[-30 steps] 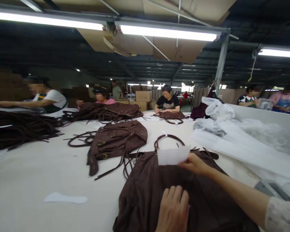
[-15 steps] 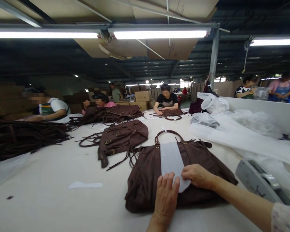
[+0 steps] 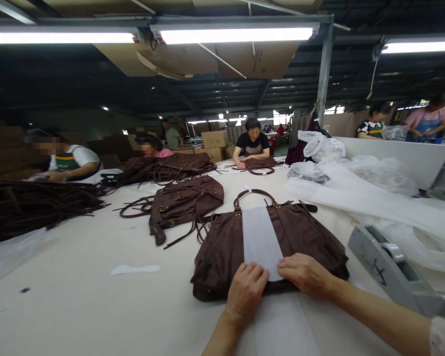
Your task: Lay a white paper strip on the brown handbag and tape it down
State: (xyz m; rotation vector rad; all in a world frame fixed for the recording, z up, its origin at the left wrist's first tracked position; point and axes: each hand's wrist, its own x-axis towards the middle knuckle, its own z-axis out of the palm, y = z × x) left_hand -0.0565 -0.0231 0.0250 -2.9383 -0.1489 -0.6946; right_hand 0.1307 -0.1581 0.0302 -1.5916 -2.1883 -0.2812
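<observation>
- Take the brown handbag as your landmark: it lies flat on the white table straight ahead of you, its looped handle at the far edge and its bottom edge nearest you.
- A white paper strip runs down the middle of the handbag, its long axis pointing from the handle toward you and passing over the near edge onto the table.
- Your left hand rests at the handbag's near edge, fingers curled down, touching the strip's left side; it grips nothing that shows.
- Your right hand lies flat, fingers spread, pressing the strip's right side onto the handbag. Both hands are equally near the strip.
- Left of the handbag lies a second brown bag with loose straps, just beside it; a small white scrap sits on the table nearer you.
- Right of the handbag stands a grey tape dispenser, close to your right forearm; white plastic wrapping is piled beyond it.
- Beyond the handbag, a person in black works on another bag.
</observation>
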